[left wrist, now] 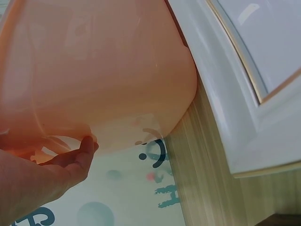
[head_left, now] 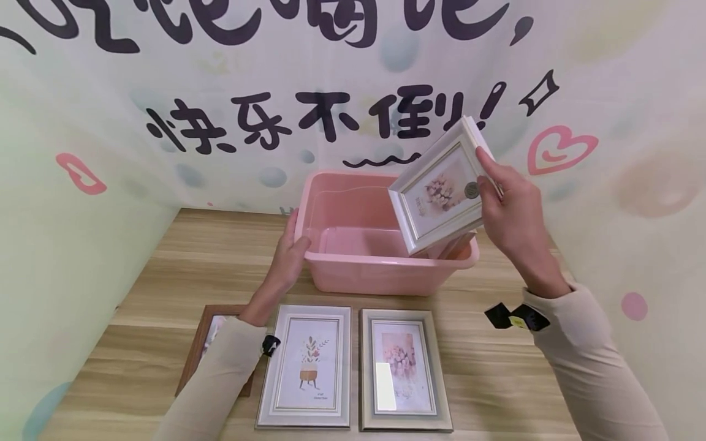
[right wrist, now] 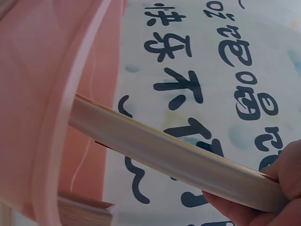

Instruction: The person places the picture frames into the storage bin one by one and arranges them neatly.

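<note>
My right hand (head_left: pixel 515 211) grips a white picture frame (head_left: pixel 406 229) by its right edge, thumb on the front. Tilted, the frame hangs over the right part of a pink plastic basin (head_left: pixel 380 278); its front shows pink flowers and a round grey sticker. Seen edge-on in the right wrist view, the white frame (right wrist: pixel 155 146) reaches past the basin's rim. My left hand (head_left: pixel 288 257) holds the basin's left rim, the thumb near a handle opening in the left wrist view. Another frame's edge (right wrist: pixel 87 212) shows inside the basin, mostly hidden.
Three picture frames lie on the wooden table (head_left: pixel 496 380) before the basin: a brown one (head_left: pixel 193 355) partly under my left forearm, a white one with a potted plant (head_left: pixel 344 367), and a pale champagne one with flowers (head_left: pixel 441 392). A printed cloth wall (head_left: pixel 248 171) stands behind.
</note>
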`<control>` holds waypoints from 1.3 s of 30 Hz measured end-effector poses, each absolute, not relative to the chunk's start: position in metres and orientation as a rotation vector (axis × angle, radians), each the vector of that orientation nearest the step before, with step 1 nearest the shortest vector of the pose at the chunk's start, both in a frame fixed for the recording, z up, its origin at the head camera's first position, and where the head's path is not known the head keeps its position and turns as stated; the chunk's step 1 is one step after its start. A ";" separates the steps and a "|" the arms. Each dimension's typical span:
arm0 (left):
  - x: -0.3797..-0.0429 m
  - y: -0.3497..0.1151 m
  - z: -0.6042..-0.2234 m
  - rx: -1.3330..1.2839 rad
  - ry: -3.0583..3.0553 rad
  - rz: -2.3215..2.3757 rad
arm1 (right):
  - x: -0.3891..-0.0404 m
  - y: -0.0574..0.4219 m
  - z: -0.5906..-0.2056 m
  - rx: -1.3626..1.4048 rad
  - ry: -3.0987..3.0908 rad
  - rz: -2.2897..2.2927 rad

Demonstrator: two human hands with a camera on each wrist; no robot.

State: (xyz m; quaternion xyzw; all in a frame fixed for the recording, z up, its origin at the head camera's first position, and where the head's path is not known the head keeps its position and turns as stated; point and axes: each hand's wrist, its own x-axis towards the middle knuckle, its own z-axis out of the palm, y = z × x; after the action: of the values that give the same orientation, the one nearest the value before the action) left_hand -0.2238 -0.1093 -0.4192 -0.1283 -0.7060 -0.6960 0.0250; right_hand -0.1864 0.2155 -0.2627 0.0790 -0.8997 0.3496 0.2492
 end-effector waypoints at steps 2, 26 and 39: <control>-0.224 -0.109 -0.419 -0.403 -2.182 -2.157 | -0.189 0.215 -0.267 0.237 -2.464 0.936; -0.223 -0.109 -0.418 -0.393 -2.192 -2.155 | -0.215 0.202 -0.331 0.301 -2.590 0.677; -0.223 -0.108 -0.419 -0.377 -2.189 -2.155 | -0.224 0.195 -0.354 0.319 -2.806 0.498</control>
State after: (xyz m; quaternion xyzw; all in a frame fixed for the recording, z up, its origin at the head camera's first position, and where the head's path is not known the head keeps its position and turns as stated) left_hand -0.2232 -0.1083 -0.4185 -0.1216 -0.7070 -0.6963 0.0234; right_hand -0.2243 0.1950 -0.3545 0.1100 -0.9694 0.1719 0.1364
